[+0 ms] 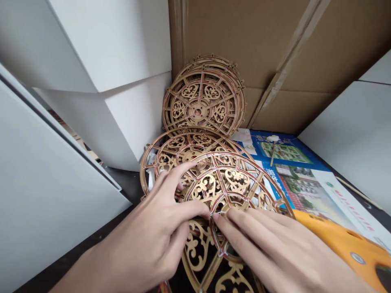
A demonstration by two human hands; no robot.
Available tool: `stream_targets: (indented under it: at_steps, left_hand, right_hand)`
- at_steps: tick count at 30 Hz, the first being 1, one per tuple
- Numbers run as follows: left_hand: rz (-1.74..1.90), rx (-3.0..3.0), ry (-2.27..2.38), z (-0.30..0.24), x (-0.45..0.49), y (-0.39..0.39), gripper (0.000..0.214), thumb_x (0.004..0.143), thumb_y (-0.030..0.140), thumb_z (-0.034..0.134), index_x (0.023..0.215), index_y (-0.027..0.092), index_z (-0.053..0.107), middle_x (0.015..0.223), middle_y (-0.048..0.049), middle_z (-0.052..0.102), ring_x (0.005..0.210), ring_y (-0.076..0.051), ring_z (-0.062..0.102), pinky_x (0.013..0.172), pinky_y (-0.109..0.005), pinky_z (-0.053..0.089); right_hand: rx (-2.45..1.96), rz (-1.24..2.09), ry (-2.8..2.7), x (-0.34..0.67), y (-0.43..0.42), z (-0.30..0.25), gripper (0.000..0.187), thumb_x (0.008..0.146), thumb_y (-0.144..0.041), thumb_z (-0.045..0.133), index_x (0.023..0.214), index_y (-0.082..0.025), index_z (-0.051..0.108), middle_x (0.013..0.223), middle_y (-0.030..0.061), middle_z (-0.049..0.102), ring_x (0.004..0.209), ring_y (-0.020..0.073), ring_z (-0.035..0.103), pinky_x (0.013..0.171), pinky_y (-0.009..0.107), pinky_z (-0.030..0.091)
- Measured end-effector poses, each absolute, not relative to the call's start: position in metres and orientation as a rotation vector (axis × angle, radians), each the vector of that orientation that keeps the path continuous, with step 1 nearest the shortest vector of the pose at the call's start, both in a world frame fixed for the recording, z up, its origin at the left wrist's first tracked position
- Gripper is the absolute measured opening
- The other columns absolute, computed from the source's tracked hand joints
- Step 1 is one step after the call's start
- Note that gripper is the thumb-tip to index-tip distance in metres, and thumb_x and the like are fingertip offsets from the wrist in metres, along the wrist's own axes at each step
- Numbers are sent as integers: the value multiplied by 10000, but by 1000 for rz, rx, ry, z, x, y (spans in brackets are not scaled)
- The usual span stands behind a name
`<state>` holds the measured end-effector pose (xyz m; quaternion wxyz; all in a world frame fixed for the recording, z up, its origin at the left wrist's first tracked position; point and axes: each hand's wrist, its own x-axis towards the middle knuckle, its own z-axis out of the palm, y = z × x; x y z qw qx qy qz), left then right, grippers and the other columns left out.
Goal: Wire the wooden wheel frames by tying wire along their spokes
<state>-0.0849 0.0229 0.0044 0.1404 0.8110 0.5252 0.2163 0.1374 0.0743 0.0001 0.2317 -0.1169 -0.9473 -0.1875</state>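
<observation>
A round gold openwork frame [237, 180] with scrollwork panels lies in front of me, tilted. Thin red and silvery wire [220, 179] runs along its rings and spokes. My left hand [166, 217] is on the frame's left side, one finger reaching over the outer ring and another bent to the hub. My right hand [271, 240] rests across the right of the hub, its fingers together and its index fingertip at the wire near the left fingertip. What lies beneath the right fingers is hidden. Another gold frame [175, 142] sits just behind.
Several similar frames stand stacked [203, 97] against a cardboard panel [232, 40] at the back. White boxes [137, 118] rise on the left. On the right lie printed sheets [308, 191], a stick with white material [273, 148] and an orange-yellow object [339, 240].
</observation>
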Motion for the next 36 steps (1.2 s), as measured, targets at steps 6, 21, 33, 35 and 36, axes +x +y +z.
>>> stream_targets:
  at_steps: [6,21,33,35,36]
  left_hand:
    - [621,2331,1523,5,-84,22,432,840,18,424,1089,303,633,1592,14,141,1452,-269,267,1189,-532,286]
    - [625,2362,1518,5,-85,18,486,832,9,436,1156,321,619,1588,14,149,1462,-243,240,1202,-494,271]
    - [665,2353,1538,6,-85,16,441,860,33,435,1107,335,641,1563,5,192,1437,-263,277,1192,-529,260]
    - [661,2355,1534,6,-84,17,448,859,31,432,1112,338,637,1562,3,189,1439,-264,271,1193,-534,251]
    - [651,2351,1533,6,-84,17,447,858,29,433,1110,337,637,1564,5,186,1437,-263,275,1191,-533,254]
  right_hand:
    - [-277,-645,-2604,140,74,-5,454,906,22,302,926,-140,725,851,70,733,735,193,698,608,328,566]
    - [-588,-533,-2670,154,57,-12,302,933,-260,493,1188,-219,649,998,84,720,906,214,668,734,306,558]
    - [-575,-180,-2722,153,63,0,386,1006,-180,302,1256,-152,594,1169,86,685,1039,172,661,780,237,570]
    - [-577,-154,-2686,152,63,2,409,1022,-203,254,1216,-151,610,1126,86,696,997,176,671,733,248,573]
    - [-575,-145,-2671,152,64,2,412,1026,-209,245,1201,-154,613,1108,85,699,977,176,673,712,251,571]
